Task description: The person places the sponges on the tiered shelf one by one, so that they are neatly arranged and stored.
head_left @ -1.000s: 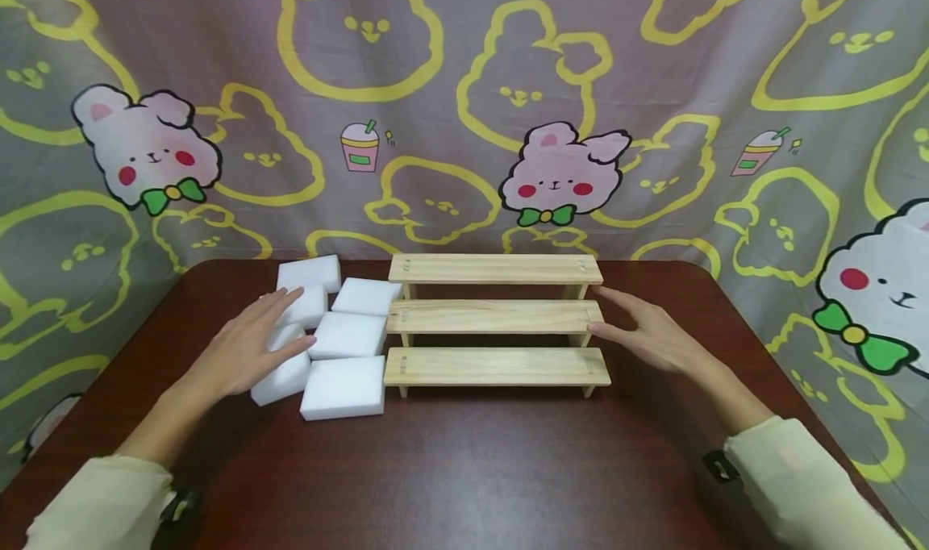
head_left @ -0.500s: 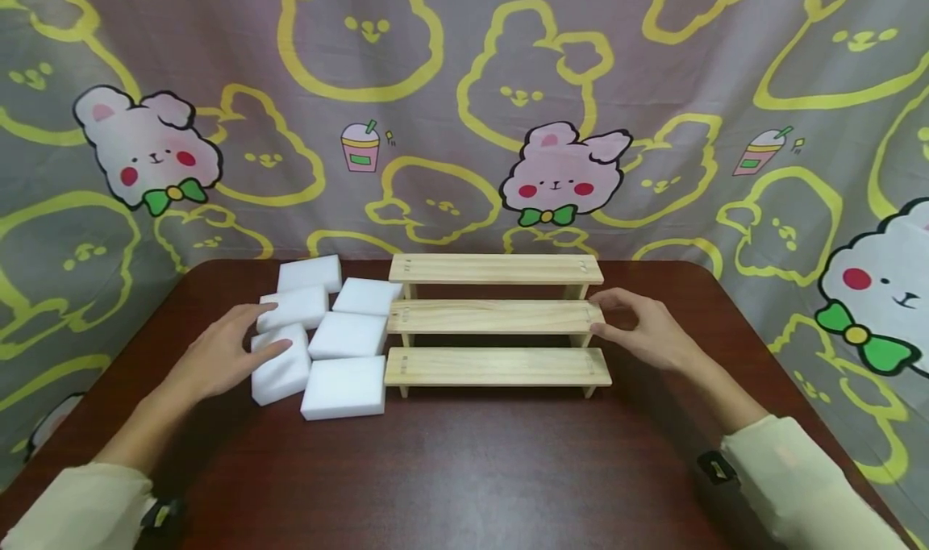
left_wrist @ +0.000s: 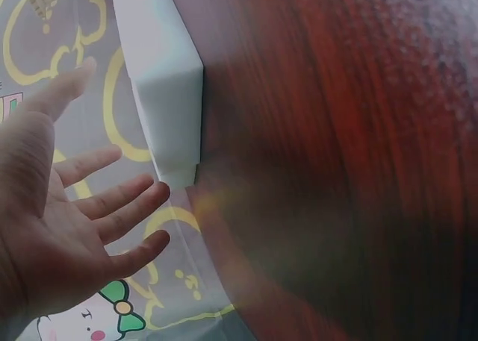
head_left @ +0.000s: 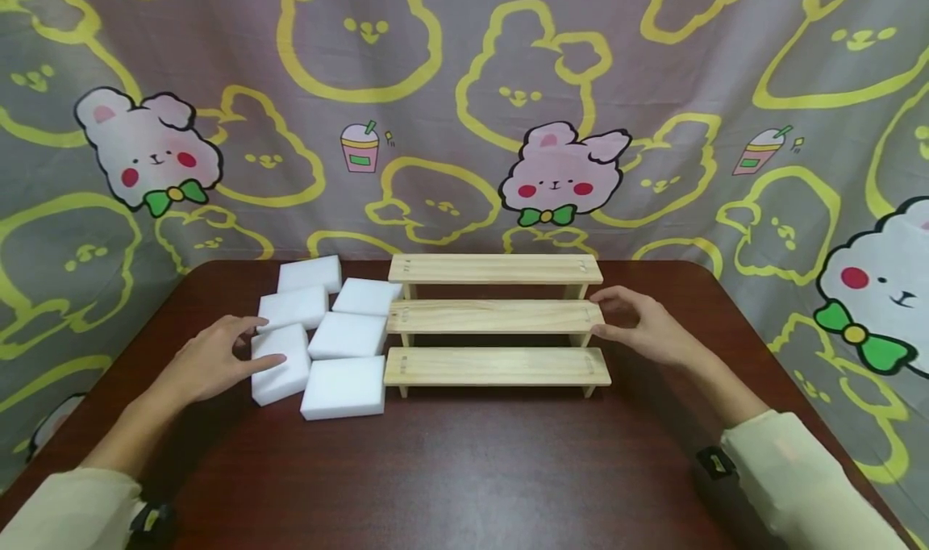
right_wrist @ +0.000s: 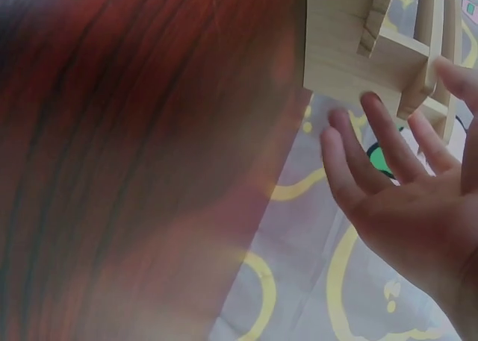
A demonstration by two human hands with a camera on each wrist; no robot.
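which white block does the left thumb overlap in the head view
The left column's front block: the left hand has its thumb over part of it; the other five blocks have no thumb across them.

A greyish fabric backdrop [head_left: 443,122] hangs in soft folds behind the desk [head_left: 464,461], wrapping round to both sides. Thick yellow outlines [head_left: 286,42] of cartoon animals cover it, among pale rabbit heads [head_left: 522,167] with red cheeks and green bows [head_left: 562,217], and pink drink cups [head_left: 360,155]. The desk is dark reddish brown with streaky grain, rounded far corners and a dull sheen near its front.
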